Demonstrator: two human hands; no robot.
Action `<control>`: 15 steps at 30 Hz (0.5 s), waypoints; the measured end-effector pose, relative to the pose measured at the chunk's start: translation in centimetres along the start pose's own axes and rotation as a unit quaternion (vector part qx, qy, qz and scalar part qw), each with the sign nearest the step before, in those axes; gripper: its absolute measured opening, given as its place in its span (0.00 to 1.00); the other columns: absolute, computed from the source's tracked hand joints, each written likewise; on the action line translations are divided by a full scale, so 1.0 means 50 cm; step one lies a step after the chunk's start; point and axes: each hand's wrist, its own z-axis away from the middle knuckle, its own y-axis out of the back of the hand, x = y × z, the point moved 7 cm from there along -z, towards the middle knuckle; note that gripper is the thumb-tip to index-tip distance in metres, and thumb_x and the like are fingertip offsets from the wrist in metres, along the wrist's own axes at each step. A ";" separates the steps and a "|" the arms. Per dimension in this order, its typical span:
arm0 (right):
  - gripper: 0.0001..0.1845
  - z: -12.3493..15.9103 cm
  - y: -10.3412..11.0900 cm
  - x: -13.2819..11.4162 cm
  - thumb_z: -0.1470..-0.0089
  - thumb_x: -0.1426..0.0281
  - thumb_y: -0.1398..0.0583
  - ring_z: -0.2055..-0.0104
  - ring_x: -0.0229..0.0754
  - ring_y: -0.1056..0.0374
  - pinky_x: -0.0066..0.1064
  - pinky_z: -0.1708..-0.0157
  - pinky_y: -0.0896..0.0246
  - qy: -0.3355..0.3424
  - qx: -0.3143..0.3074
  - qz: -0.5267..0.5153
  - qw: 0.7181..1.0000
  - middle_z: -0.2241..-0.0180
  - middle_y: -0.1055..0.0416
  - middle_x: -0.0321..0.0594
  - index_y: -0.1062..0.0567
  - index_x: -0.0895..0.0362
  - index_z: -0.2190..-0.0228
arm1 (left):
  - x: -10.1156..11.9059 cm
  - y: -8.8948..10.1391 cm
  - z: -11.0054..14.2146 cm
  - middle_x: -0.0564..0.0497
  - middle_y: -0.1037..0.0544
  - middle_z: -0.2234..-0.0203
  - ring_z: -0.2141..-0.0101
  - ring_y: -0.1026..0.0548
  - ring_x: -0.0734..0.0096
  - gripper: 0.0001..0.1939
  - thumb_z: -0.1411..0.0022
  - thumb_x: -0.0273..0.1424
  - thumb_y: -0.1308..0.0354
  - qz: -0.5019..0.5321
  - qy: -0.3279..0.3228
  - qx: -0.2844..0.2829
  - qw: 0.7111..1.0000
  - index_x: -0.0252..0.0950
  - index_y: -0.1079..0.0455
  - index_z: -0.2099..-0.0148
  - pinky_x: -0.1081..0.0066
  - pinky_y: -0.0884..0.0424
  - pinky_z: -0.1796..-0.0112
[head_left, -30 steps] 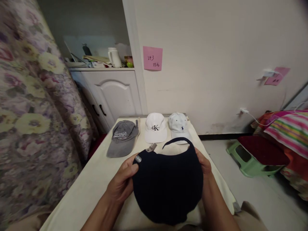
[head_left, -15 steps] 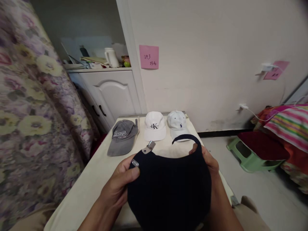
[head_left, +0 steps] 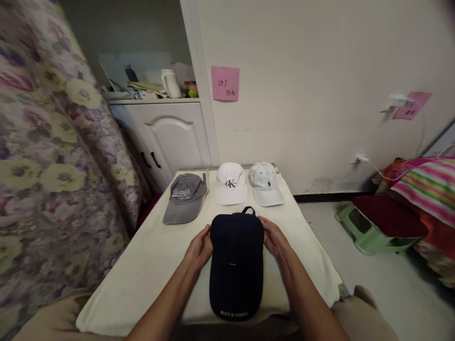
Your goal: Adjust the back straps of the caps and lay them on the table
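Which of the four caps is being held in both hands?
The dark navy cap, nearest the person; the gray, white and pale blue caps sit untouched behind it.

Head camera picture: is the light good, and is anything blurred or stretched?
In the head view, the light is dim and soft, without strong glare; the dark cap loses most surface detail; its brim lettering is too blurred to read surely; the flowered curtain looks stretched towards the picture's edge.

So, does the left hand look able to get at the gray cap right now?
Probably, if it frees its grip: the left hand is on the side of the navy baseball cap, but only bare pale cloth separates it from the gray cap.
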 end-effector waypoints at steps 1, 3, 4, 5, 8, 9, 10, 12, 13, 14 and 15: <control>0.11 -0.004 0.013 0.003 0.53 0.80 0.33 0.70 0.37 0.23 0.22 0.69 0.28 0.003 0.012 0.002 1.000 0.69 0.20 0.39 0.23 0.62 0.64 | -0.006 0.012 0.002 0.43 0.16 0.72 0.75 0.18 0.63 0.11 0.33 0.23 0.50 0.000 0.005 -0.002 1.000 0.28 0.26 0.60 0.64 0.23 0.58; 0.15 -0.008 0.032 0.007 0.54 0.80 0.33 0.69 0.37 0.23 0.22 0.69 0.28 0.004 0.033 0.005 0.999 0.68 0.19 0.40 0.23 0.61 0.62 | -0.015 0.028 0.009 0.41 0.16 0.69 0.71 0.17 0.59 0.12 0.32 0.24 0.51 0.001 0.017 -0.009 1.000 0.27 0.26 0.55 0.63 0.23 0.58; 0.17 -0.009 0.039 0.009 0.54 0.80 0.33 0.69 0.38 0.23 0.23 0.68 0.28 0.003 0.040 0.008 0.999 0.67 0.19 0.40 0.24 0.61 0.60 | -0.019 0.032 0.012 0.40 0.16 0.68 0.68 0.17 0.57 0.13 0.31 0.24 0.52 0.002 0.024 -0.013 1.000 0.27 0.27 0.52 0.62 0.23 0.57; 0.18 -0.010 0.044 0.010 0.55 0.81 0.33 0.69 0.38 0.23 0.23 0.69 0.27 0.002 0.045 0.010 0.999 0.67 0.19 0.41 0.24 0.61 0.59 | -0.022 0.035 0.014 0.41 0.16 0.67 0.66 0.17 0.56 0.14 0.31 0.24 0.52 0.002 0.028 -0.016 0.999 0.27 0.28 0.49 0.61 0.23 0.57; 0.21 -0.011 0.051 0.011 0.56 0.83 0.34 0.68 0.39 0.22 0.23 0.69 0.27 0.006 0.050 0.015 0.999 0.66 0.19 0.43 0.25 0.62 0.58 | -0.025 0.034 0.016 0.44 0.16 0.69 0.65 0.17 0.56 0.16 0.32 0.22 0.52 0.005 0.030 -0.020 0.999 0.30 0.29 0.47 0.64 0.22 0.61; 0.20 -0.011 0.053 0.010 0.56 0.84 0.35 0.68 0.39 0.22 0.23 0.69 0.27 0.010 0.050 0.014 0.999 0.66 0.19 0.43 0.24 0.62 0.58 | -0.025 0.031 0.015 0.45 0.16 0.70 0.67 0.17 0.56 0.16 0.33 0.21 0.52 0.007 0.028 -0.021 0.999 0.30 0.28 0.47 0.65 0.22 0.62; 0.20 -0.012 0.054 0.010 0.56 0.84 0.35 0.68 0.39 0.22 0.23 0.68 0.27 0.016 0.050 0.012 0.999 0.66 0.19 0.43 0.24 0.62 0.58 | -0.024 0.029 0.015 0.46 0.16 0.71 0.68 0.17 0.56 0.15 0.33 0.22 0.51 0.008 0.026 -0.021 0.999 0.30 0.28 0.48 0.66 0.22 0.64; 0.19 -0.013 0.057 0.009 0.56 0.84 0.35 0.69 0.38 0.23 0.22 0.68 0.27 0.027 0.050 0.006 0.998 0.67 0.19 0.42 0.24 0.62 0.60 | -0.024 0.024 0.014 0.46 0.16 0.73 0.70 0.18 0.56 0.14 0.33 0.25 0.49 0.013 0.023 -0.020 0.999 0.31 0.28 0.48 0.67 0.22 0.66; 0.18 -0.015 0.059 0.009 0.56 0.84 0.35 0.69 0.38 0.23 0.22 0.68 0.27 0.031 0.049 0.003 0.998 0.67 0.19 0.42 0.23 0.62 0.61 | -0.024 0.023 0.014 0.47 0.17 0.74 0.72 0.18 0.57 0.14 0.32 0.28 0.48 0.015 0.023 -0.019 0.999 0.31 0.28 0.48 0.67 0.23 0.68; 0.17 -0.016 0.060 0.009 0.57 0.84 0.35 0.69 0.37 0.23 0.22 0.68 0.27 0.034 0.047 0.000 0.998 0.67 0.19 0.41 0.23 0.62 0.61 | -0.024 0.023 0.015 0.47 0.17 0.75 0.74 0.18 0.57 0.14 0.33 0.30 0.47 0.018 0.023 -0.018 0.999 0.31 0.28 0.48 0.67 0.23 0.69; 0.17 -0.017 0.061 0.009 0.57 0.84 0.35 0.69 0.37 0.23 0.22 0.68 0.27 0.036 0.044 -0.003 0.998 0.68 0.20 0.41 0.23 0.62 0.62 | -0.024 0.023 0.015 0.48 0.18 0.76 0.76 0.19 0.59 0.14 0.33 0.31 0.46 0.020 0.024 -0.017 0.999 0.32 0.28 0.48 0.68 0.23 0.71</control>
